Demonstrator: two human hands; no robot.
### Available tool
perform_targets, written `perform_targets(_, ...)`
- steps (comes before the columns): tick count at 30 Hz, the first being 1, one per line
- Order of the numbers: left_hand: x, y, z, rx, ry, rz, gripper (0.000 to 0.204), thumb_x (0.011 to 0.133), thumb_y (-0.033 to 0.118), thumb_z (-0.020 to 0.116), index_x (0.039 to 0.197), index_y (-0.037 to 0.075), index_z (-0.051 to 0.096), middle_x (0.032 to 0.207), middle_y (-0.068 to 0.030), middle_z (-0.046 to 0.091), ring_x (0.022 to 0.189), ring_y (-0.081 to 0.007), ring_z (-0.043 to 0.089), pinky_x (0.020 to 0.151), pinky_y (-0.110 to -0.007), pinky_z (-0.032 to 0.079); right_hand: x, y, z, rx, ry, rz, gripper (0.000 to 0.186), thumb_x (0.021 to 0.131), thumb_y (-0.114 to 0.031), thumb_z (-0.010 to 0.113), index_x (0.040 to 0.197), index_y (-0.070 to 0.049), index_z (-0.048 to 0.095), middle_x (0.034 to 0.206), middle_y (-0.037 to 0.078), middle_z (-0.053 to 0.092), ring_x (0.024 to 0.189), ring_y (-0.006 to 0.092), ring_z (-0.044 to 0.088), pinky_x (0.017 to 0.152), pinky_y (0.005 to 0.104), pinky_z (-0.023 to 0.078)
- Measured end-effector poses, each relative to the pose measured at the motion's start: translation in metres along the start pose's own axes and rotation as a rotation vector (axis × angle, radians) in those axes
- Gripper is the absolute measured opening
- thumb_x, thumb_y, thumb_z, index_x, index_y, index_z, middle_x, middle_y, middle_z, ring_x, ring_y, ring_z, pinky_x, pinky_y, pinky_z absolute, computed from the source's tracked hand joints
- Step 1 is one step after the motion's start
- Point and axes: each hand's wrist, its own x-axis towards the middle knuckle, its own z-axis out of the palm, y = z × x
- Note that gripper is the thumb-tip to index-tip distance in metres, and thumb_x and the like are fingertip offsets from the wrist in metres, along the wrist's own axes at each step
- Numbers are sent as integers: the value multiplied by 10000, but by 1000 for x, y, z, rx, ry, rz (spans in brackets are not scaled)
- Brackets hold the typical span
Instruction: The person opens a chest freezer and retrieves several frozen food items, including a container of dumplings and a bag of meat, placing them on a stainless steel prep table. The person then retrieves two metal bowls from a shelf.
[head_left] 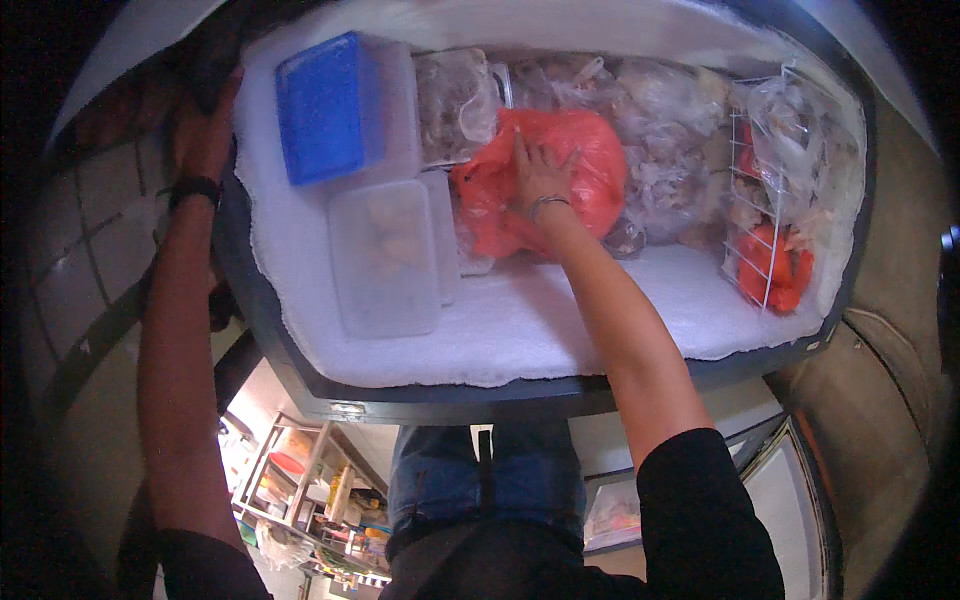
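Note:
Inside a frosted chest freezer [465, 385], my right hand [545, 175] lies on a red plastic bag [595, 175], fingers spread. At the freezer's left edge, my left hand [205, 135] grips the dark edge, fingers partly in shadow. A blue-lidded box [320, 110] and a translucent container [380, 270] with pale contents sit on the left. Behind the red bag are a frosty tray [455, 90] and several cloudy plastic bags [670, 140]; their contents are unclear.
A white wire basket [765, 270] with clear and red bags stands at the freezer's right end. A tiled wall [85, 230] runs along the left. Shelving with goods [300, 470] shows below, and an open white appliance door [770, 500] at lower right.

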Motion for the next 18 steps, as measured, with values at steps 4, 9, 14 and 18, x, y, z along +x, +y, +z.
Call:
perform_targets(4,1,-6,3,49,17,20,963,797,686,610,1383,-61,445,1415,-242,479,1338,-358,434,1126,-379,308,13,27,3,-81,-165,-77,725,731,-353,755,1375,-137,501,1286,108,587,1222,299,518,1020,610,329)
perform_targets(9,3,-9,3,7,62,79,883,821,638,616,1362,-45,477,1379,-231,522,1305,-359,470,1104,-378,336,-12,106,-24,-48,-151,-180,384,703,-136,673,1086,-116,665,1118,128,634,1137,312,555,957,468,417)
perform_targets(14,6,-12,13,-79,36,129,811,853,626,593,1367,5,493,1375,-211,534,1283,-355,494,1081,-377,358,-53,145,-32,-28,82,-296,551,655,-13,628,1200,-92,629,1145,150,597,1157,344,528,1022,460,413)
perform_targets(18,10,-25,10,81,-33,119,804,864,644,563,1373,25,494,1377,-203,534,1273,-365,499,1059,-386,377,-55,136,-45,302,31,-323,639,678,-57,654,1309,-87,560,1269,155,564,1242,355,483,1074,460,382)
